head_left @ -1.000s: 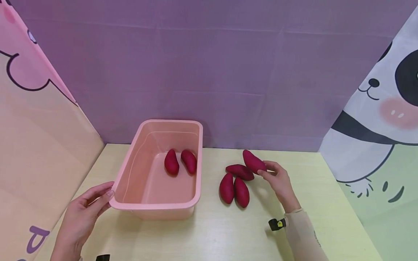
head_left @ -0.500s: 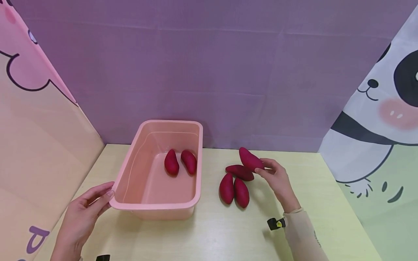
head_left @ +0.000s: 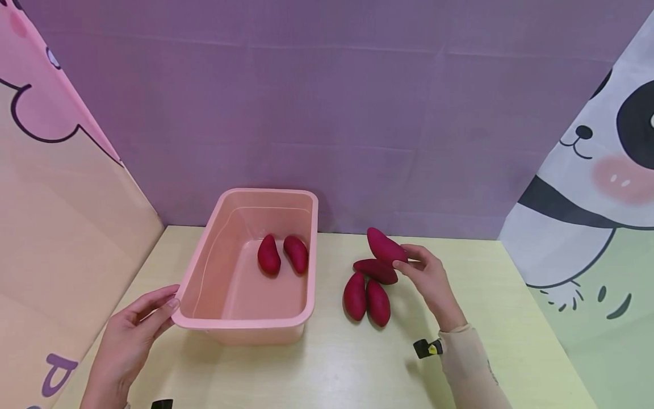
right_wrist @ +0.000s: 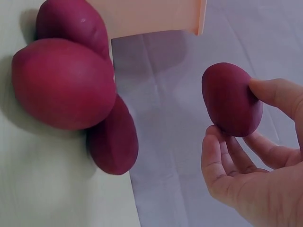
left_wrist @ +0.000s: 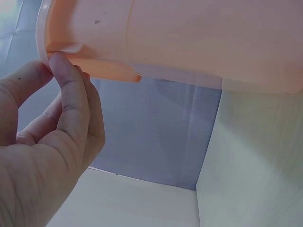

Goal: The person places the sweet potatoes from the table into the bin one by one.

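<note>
A pink plastic bin (head_left: 245, 324) stands on the table, with two red-purple sweet potatoes (head_left: 268, 255) lying inside toward its far right. My left hand (head_left: 130, 332) pinches the bin's near-left rim between thumb and fingers; the left wrist view shows this pinch (left_wrist: 59, 104) from below. With thumb and fingertips, my right hand (head_left: 428, 281) holds a sweet potato (head_left: 385, 247) by one end, raised above the table. In the right wrist view the held sweet potato (right_wrist: 232, 99) is apart from three others (right_wrist: 64, 82), which lie close together on the table, right of the bin.
The pale wooden table (head_left: 337, 369) ends at a purple cloth backdrop (head_left: 357, 125). Printed cloth panels rise at the left and at the right, the right one with a panda (head_left: 572, 199). A black wrist strap piece (head_left: 426, 348) sits by the right sleeve.
My right hand and the sweet potato in it have shifted slightly left and farther from me. The left hand, the bin and the other sweet potatoes look unmoved.
</note>
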The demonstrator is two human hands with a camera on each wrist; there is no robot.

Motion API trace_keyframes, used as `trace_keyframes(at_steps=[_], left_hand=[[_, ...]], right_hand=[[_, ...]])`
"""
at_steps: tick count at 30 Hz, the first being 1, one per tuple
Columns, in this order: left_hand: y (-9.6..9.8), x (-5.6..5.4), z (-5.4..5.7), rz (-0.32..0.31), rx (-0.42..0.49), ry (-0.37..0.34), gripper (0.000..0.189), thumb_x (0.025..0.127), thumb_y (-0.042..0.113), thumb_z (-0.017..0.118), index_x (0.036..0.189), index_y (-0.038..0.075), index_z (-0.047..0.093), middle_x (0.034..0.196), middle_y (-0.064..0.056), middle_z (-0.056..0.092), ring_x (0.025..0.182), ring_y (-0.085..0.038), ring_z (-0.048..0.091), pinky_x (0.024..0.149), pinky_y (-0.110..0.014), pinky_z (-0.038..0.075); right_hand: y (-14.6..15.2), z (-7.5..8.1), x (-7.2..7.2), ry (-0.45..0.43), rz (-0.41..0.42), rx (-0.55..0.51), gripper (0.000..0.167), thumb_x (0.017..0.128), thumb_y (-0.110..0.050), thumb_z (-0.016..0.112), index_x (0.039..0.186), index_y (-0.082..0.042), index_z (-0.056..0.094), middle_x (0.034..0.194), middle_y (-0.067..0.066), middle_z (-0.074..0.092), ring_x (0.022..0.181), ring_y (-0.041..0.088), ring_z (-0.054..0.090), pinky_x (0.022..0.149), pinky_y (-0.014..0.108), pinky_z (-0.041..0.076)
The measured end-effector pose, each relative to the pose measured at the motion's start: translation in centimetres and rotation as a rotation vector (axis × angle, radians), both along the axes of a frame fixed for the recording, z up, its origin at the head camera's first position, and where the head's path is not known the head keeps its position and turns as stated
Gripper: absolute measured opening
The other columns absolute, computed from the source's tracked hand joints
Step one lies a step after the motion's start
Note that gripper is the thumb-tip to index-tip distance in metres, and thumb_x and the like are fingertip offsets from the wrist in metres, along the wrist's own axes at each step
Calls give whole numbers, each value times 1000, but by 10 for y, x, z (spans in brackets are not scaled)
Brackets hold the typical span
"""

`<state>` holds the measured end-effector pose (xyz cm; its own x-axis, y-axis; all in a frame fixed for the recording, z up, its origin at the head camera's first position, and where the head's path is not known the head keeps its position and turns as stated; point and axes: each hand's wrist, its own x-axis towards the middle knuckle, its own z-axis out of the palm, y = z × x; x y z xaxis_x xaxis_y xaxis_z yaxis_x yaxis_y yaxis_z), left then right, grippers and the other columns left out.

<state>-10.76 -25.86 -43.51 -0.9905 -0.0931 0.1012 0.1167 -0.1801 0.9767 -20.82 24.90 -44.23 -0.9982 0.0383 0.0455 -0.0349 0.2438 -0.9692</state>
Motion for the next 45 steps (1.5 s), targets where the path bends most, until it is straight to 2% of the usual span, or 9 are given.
trace_keyframes(at_steps=[14,26,34,45], left_hand=[[0,1,-1,5,-14,-8,30,95,-4,64,126,-3,67,108,1,71,95,-9,69,85,-26,59],[-1,0,-2,1,-3,-1,30,96,-5,64,126,-4,67,110,0,71,96,-9,69,85,-27,58],[0,0,-1,-4,-3,16,30,95,-6,64,126,-5,66,109,-1,71,96,-10,69,86,-27,58],[-1,-1,-1,-6,13,-5,30,95,-5,64,125,-3,67,107,-1,71,95,-10,69,85,-27,58]], right_hand=[[-13,13,1,17,31,-18,47,92,-21,76,133,-7,60,124,14,61,98,20,66,86,28,53],[-22,20,-1,59,68,-20,46,91,-17,76,133,-6,61,126,12,60,105,31,62,87,27,56],[-28,27,-3,48,83,-5,48,91,-21,77,134,-7,60,126,12,60,109,31,60,89,30,55],[-38,39,-4,56,112,8,49,91,-23,77,134,-10,59,126,9,60,109,29,62,91,35,55]])
